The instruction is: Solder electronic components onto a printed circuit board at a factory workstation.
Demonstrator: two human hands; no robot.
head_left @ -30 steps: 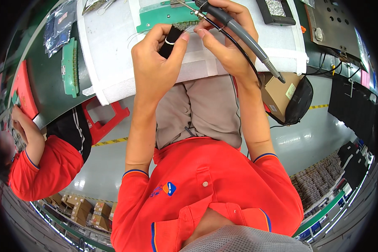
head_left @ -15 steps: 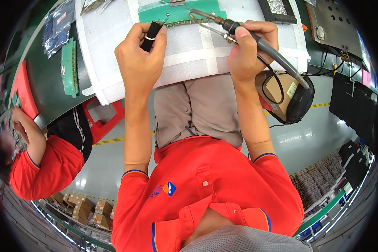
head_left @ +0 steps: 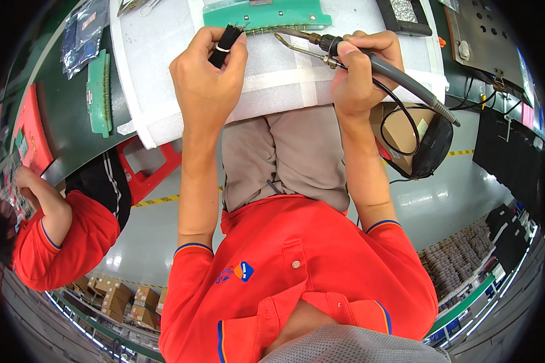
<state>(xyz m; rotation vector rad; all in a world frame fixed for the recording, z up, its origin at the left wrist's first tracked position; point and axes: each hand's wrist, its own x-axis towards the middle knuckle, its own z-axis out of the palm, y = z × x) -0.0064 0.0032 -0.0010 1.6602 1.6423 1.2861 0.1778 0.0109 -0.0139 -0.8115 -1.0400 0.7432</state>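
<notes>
Left hand point(head_left: 206, 81): fingers pinching black, white-banded bundle with wispy ends point(head_left: 225, 47), by long green circuit board point(head_left: 266, 15) near white padded surface's point(head_left: 266, 63) far edge. Right hand point(head_left: 360, 75): fingers gripping grey-and-black soldering iron point(head_left: 330, 43), tip at board's near edge; contact unclear.

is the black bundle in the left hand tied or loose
Tied: a white band goes across the black bundle, which the left hand holds between thumb and fingers.
</notes>
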